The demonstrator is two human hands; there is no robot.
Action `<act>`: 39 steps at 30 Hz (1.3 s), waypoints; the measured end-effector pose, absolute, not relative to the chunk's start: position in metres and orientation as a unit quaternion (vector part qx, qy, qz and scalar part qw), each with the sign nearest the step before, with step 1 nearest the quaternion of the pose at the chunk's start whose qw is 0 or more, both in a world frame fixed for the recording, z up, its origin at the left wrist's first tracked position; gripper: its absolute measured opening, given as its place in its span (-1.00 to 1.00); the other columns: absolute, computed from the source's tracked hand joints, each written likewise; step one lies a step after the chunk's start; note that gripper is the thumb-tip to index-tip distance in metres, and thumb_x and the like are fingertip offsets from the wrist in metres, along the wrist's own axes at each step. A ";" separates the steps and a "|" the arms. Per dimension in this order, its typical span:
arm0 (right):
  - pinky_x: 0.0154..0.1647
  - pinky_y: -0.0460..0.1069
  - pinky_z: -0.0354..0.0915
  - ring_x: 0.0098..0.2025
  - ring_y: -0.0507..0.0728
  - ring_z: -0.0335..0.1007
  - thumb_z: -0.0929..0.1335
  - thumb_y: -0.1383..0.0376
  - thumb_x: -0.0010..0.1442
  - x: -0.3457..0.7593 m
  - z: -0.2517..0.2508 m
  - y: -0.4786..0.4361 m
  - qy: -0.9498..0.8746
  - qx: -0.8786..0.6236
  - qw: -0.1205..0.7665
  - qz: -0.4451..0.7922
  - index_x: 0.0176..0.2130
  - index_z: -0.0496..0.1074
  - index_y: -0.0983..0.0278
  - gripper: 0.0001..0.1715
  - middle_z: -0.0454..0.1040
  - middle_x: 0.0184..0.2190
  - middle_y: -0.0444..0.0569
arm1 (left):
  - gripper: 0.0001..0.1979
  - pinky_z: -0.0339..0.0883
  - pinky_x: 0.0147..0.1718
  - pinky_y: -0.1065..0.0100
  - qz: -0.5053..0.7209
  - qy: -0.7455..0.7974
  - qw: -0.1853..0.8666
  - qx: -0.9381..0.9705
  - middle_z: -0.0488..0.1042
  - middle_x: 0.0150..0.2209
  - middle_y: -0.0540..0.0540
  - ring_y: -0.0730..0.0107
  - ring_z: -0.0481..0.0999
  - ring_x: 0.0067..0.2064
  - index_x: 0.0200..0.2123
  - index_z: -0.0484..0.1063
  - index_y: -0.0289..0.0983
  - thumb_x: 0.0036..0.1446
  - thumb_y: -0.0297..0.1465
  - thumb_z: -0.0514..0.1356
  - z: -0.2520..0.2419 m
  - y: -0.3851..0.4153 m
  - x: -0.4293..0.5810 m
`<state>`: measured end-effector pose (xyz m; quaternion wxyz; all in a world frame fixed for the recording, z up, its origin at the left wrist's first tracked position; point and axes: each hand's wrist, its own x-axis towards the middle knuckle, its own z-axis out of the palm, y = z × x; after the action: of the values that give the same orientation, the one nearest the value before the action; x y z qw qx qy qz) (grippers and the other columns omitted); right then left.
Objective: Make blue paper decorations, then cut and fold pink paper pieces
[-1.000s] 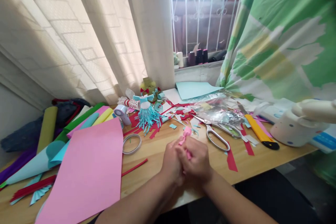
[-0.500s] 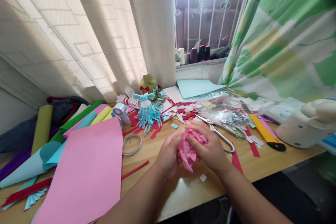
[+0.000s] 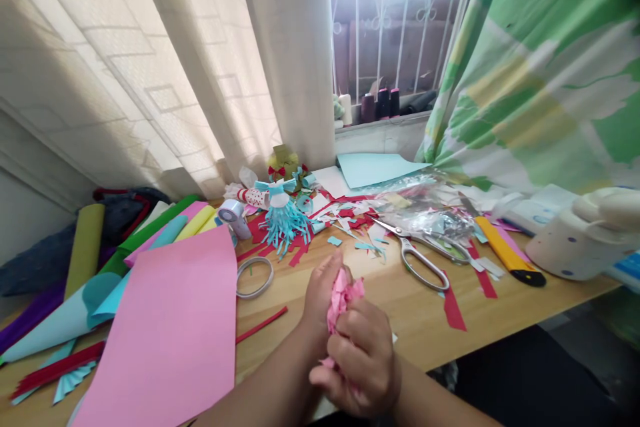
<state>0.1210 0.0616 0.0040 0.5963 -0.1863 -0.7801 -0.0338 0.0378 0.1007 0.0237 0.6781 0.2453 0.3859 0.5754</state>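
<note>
A crumpled, ragged wad of pink paper (image 3: pixel 341 299) lies squeezed between a person's left hand (image 3: pixel 319 293), closed along its left side, and curled right hand (image 3: pixel 364 350), covering its nearer end, its long axis pointing away over the pale wooden counter (image 3: pixel 420 320).

both hands (image 3: pixel 364 353) clutch crumpled pink paper (image 3: pixel 341 300) over a wooden table (image 3: pixel 420 330)

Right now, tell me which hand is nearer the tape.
Left. The left hand is to the right of the tape, not touching it; the right hand is farther right and lower in the picture.
</note>
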 end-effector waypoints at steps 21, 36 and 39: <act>-0.03 0.09 0.32 0.00 0.19 0.36 0.32 0.21 0.18 0.163 0.018 0.112 -0.736 -0.307 0.530 0.289 0.12 0.28 0.12 -0.51 0.34 0.08 0.04 | -0.68 0.27 -0.44 0.45 0.633 0.323 0.663 0.234 0.38 -0.53 0.07 0.50 0.40 -0.49 -0.41 0.26 -0.28 -0.08 -0.26 0.35 0.029 0.101 0.038; -0.26 0.03 0.35 -0.29 0.13 0.41 0.34 0.31 0.13 0.156 0.023 0.104 -0.636 -0.361 0.645 0.223 -0.25 0.43 0.22 -0.88 0.47 -0.35 -0.04 | -0.75 0.28 -0.43 0.43 0.520 0.323 0.708 0.353 0.42 -0.35 -0.04 0.47 0.40 -0.40 -0.21 0.35 -0.25 0.14 -0.21 0.15 0.006 0.085 0.057; -0.44 -0.02 0.26 -0.48 0.07 0.28 0.44 0.28 -0.01 0.155 0.025 0.103 -0.633 -0.369 0.641 0.229 -0.49 0.32 0.24 -0.80 0.33 -0.54 -0.15 | -0.76 0.31 -0.40 0.41 0.520 0.340 0.697 0.358 0.42 -0.37 -0.06 0.44 0.40 -0.39 -0.31 0.39 -0.32 0.08 -0.24 0.22 0.003 0.084 0.058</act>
<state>0.1553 0.1034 0.0248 0.6411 -0.3693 -0.6327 0.2286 0.0584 0.0842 0.0034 0.6965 0.3578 0.3405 0.5205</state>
